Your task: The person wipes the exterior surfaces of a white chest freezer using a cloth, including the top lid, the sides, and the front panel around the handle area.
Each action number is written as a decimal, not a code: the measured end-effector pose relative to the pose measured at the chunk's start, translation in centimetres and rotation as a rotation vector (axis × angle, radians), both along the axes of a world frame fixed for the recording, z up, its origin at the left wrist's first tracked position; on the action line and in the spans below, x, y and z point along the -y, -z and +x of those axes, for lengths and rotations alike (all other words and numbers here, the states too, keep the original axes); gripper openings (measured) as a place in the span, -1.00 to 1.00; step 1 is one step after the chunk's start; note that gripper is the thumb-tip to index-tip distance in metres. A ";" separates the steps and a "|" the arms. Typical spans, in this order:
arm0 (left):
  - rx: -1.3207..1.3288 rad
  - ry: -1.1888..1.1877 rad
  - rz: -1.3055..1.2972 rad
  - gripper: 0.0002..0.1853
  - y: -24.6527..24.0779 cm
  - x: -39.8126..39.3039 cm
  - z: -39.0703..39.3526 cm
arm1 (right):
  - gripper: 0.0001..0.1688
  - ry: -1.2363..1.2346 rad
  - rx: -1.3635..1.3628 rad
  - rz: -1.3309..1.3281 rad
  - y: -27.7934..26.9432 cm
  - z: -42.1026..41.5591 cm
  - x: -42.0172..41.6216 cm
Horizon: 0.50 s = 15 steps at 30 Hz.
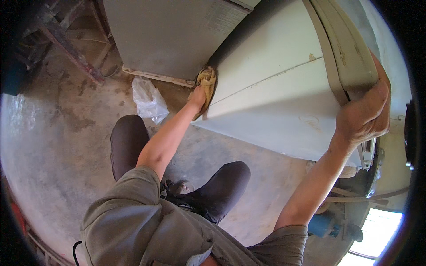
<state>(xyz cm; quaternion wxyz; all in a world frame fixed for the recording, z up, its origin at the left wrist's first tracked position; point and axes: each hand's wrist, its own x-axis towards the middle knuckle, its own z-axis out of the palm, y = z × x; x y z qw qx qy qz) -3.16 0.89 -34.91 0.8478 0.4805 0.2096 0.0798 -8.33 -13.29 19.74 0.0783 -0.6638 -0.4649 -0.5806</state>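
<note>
A large white appliance cabinet (266, 89), scuffed and marked by a thin line across its side, stands before me. At its bottom left edge my left hand (198, 96) presses a crumpled yellow-brown cloth (207, 81). My right hand (364, 109) grips the corner of the cabinet's beige top (356, 50) on the right; its fingertips are partly hidden behind that edge.
Close beside the white cabinet is a grey cabinet (163, 36) on a low base. A clear plastic bag (149, 99) lies on the concrete floor (76, 143). Metal framing (66, 46) stands at upper left, and a blue cylinder (321, 226) at lower right.
</note>
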 end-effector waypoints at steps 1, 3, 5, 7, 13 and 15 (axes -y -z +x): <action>-0.033 -0.035 0.009 -0.27 -0.1 0.1 -1.0 | -0.40 -0.026 0.007 0.002 0.4 0.6 0.4; -0.100 -0.103 0.110 -0.26 -0.7 0.4 -2.2 | -0.45 -0.093 0.032 -0.008 0.7 1.8 0.9; -0.058 -0.133 0.141 -0.26 -1.9 -0.2 -2.8 | -0.48 -0.175 0.041 -0.006 0.6 2.5 0.6; 0.019 -0.048 0.134 -0.30 -7.1 1.0 -4.4 | -0.48 -0.152 0.009 -0.009 0.9 2.6 1.5; 0.302 -0.032 0.128 -0.44 -19.9 1.7 -6.5 | -0.41 -0.043 -0.020 -0.075 -0.1 2.2 2.9; 0.370 0.017 0.029 -0.48 -25.9 1.3 -7.8 | -0.44 -0.047 -0.010 -0.064 -0.2 2.1 2.9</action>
